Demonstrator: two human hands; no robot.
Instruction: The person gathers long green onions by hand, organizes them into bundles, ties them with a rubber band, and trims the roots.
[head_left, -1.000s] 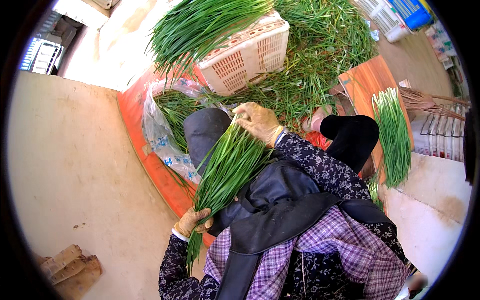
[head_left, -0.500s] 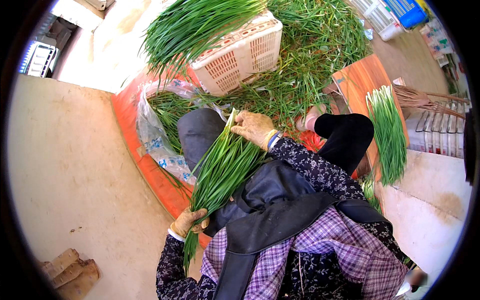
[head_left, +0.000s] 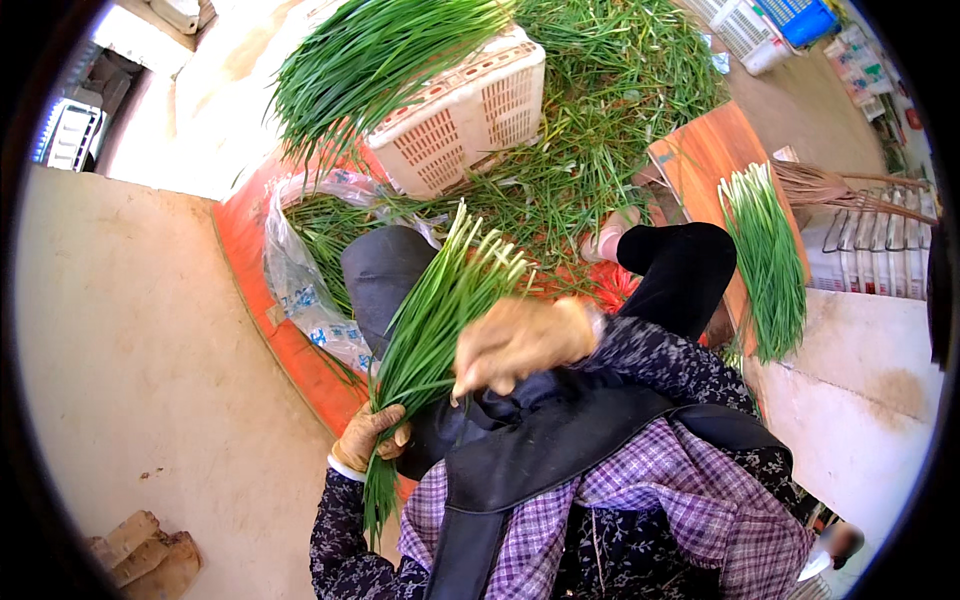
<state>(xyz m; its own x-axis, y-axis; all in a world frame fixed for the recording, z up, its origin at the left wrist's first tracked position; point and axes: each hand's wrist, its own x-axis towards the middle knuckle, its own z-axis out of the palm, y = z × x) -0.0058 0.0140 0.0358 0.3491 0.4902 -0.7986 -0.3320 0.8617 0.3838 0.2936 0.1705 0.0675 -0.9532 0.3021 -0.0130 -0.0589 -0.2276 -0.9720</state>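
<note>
A loose bunch of garlic chives (head_left: 437, 310) lies across my lap, its pale stem ends fanned out away from me. My left hand (head_left: 370, 440), in a tan work glove, is closed around the leafy end. My right hand (head_left: 520, 345), gloved too and smeared by motion, is over the lap beside the bunch. Its fingers are pinched at the end of a single chive stalk that sticks out sideways from the bunch. A black apron (head_left: 540, 430) covers my lap under the hands.
Ahead, more chives (head_left: 380, 60) lie on an upturned white crate (head_left: 460, 130). Loose trimmings (head_left: 620, 110) spread behind it. A clear plastic bag (head_left: 300, 290) with greens is beside my left knee. At right, a neat chive bundle (head_left: 765, 265) rests on a wooden board (head_left: 705, 150), near a broom (head_left: 820, 187).
My right hand has left the stem ends and come back toward my body, down along the bunch. The stem ends now stand fanned apart. My left hand keeps its hold.
</note>
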